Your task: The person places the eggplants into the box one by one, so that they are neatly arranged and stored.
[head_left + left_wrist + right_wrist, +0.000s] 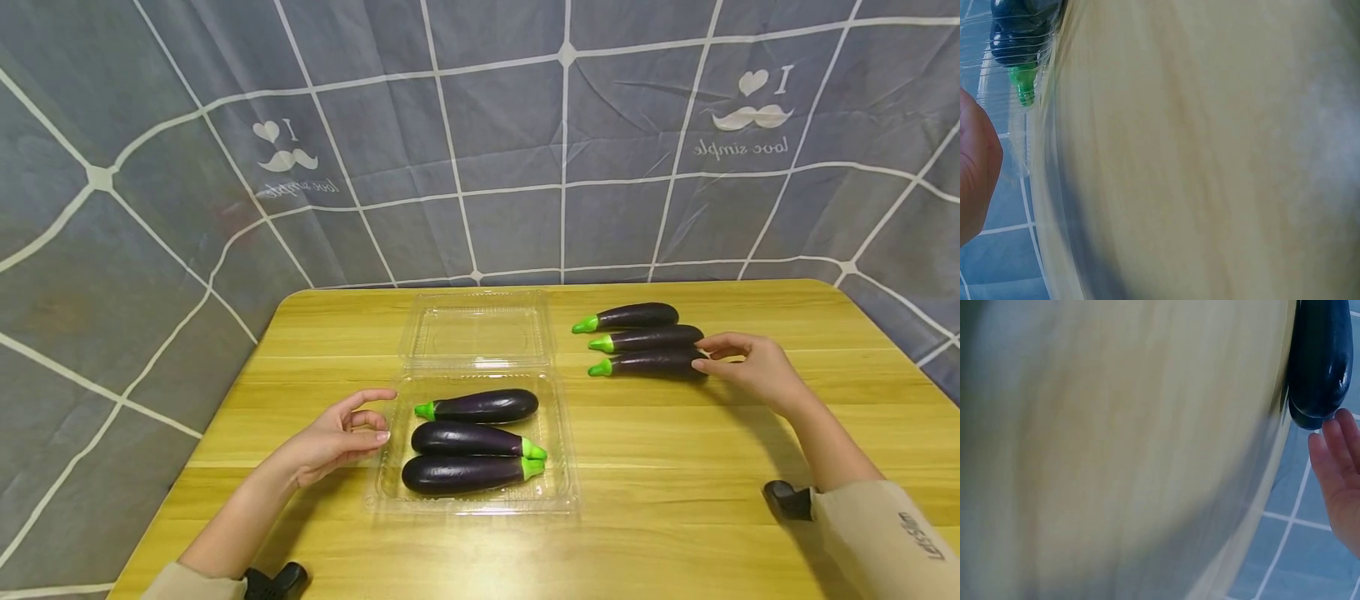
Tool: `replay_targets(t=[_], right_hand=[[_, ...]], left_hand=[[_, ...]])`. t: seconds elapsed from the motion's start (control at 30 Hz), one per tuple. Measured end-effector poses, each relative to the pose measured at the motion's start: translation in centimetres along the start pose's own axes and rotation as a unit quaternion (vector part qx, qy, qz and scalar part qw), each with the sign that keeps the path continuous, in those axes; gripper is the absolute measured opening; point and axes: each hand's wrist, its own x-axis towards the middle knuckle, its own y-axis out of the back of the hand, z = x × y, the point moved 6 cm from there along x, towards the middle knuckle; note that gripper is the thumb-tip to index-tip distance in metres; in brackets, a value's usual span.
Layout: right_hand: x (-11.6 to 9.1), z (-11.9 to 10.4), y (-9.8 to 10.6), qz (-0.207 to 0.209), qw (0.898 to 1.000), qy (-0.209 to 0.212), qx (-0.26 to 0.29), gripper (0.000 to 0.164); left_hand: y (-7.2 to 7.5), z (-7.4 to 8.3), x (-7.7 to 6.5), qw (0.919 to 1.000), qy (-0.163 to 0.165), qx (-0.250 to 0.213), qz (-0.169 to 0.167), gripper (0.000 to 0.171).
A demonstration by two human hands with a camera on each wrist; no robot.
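Note:
A clear plastic clamshell box (566, 492) lies unfolded on the table, its lid (480, 333) laid back behind it. Inside are three eggplants: the rear one (487, 406) has its green stem to the left, the middle one (465, 438) and front one (461, 474) to the right. My left hand (333, 437) is at the box's left edge, fingers loosely bent with nothing between them. Three more eggplants lie to the right: a back one (637, 316), a middle one (656, 337) and a near one (652, 363). At their right ends is my right hand (753, 367), its fingertips at the near eggplant.
The wooden table (660, 500) has rounded back corners. A grey curtain (510, 150) with white lines hangs behind it and at the sides. Black wrist devices sit below both forearms, one (787, 500) by the right sleeve.

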Motion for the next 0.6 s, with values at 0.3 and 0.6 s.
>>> replay_targets(t=[0.3, 0.6], right_hand=[[0.63, 0.37, -0.27, -0.009, 1.000, -0.003, -0.013, 0.043], [0.75, 0.41, -0.38, -0.027, 0.999, -0.003, -0.027, 0.045]], left_hand=[[0.04, -0.02, -0.01, 1.0000, 0.000, 0.000, -0.003, 0.061], [0.07, -0.03, 0.05, 1.0000, -0.002, -0.007, -0.001, 0.059]])
